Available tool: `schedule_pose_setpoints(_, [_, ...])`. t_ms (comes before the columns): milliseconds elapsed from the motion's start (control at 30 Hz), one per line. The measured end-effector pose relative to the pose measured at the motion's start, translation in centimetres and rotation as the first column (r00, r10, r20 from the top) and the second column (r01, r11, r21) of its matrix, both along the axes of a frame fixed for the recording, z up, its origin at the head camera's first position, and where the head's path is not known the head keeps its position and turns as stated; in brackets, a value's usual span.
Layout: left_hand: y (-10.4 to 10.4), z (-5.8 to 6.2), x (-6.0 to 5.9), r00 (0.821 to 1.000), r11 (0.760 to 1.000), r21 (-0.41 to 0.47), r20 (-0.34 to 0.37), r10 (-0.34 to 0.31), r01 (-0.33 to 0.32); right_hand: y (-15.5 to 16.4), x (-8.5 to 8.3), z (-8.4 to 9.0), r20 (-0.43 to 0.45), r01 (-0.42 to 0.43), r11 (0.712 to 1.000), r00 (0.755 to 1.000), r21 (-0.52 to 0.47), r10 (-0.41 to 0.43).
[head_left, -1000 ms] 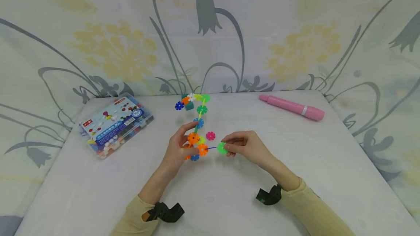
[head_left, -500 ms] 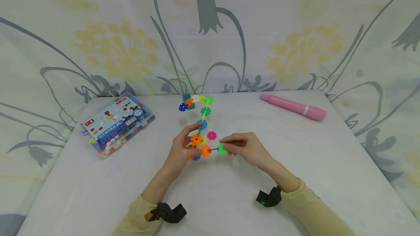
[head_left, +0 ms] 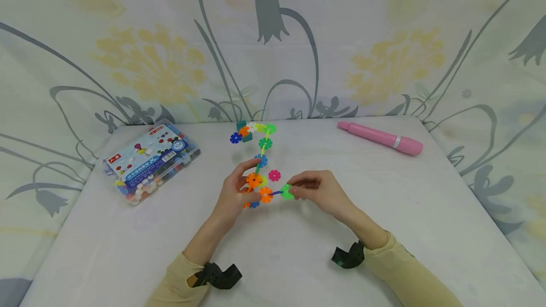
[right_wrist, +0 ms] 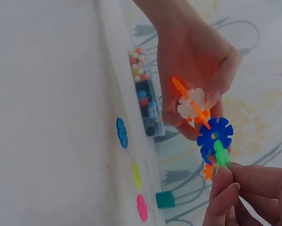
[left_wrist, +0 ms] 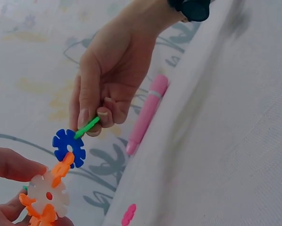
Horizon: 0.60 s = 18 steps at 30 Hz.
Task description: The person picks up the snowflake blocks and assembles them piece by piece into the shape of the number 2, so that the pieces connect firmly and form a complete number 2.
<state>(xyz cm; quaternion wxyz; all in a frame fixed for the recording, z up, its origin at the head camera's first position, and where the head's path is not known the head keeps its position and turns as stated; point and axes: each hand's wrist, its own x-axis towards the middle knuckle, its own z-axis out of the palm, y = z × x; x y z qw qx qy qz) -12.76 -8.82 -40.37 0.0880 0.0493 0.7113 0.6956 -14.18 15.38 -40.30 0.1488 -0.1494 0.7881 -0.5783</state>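
In the head view my left hand (head_left: 232,191) grips a chain of interlocking plastic snowflake discs, its fingers around an orange disc (head_left: 254,180). From there the chain runs up toward the back of the table. Near that hand, a white disc (left_wrist: 47,195) and an orange one (left_wrist: 62,167) link to a blue disc (right_wrist: 215,136). My right hand (head_left: 317,191) pinches a green snowflake disc (head_left: 287,192) between thumb and fingers. Its edge meets the blue disc's rim; how deep the slots engage is hard to see. The left palm faces the right wrist camera.
A pink disc (head_left: 275,175), a yellow disc (right_wrist: 136,175) and a blue one (right_wrist: 122,133) lie loose on the table. A teal block (head_left: 241,126) stands behind the chain. At left is a clear parts box (head_left: 149,160); a pink marker-shaped object (head_left: 379,138) lies at right.
The green disc has come slightly left against the blue disc, narrowing the gap between my hands. My left hand and the chain shifted a little right, then slightly back.
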Motion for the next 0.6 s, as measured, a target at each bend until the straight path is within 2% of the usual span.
schedule_pose_setpoints(300, [0.34,-0.22,0.22,1.0,0.999,-0.03,0.005,0.012,-0.011,-0.27,0.42,0.15,0.0,0.013,1.0,1.0,0.023,-0.013])
schedule_pose_setpoints(600, [0.57,-0.37,0.29,1.0,0.999,-0.027,-0.008,0.018,-0.018,-0.42,0.38,0.24,0.016,0.021,1.0,1.0,-0.004,-0.021])
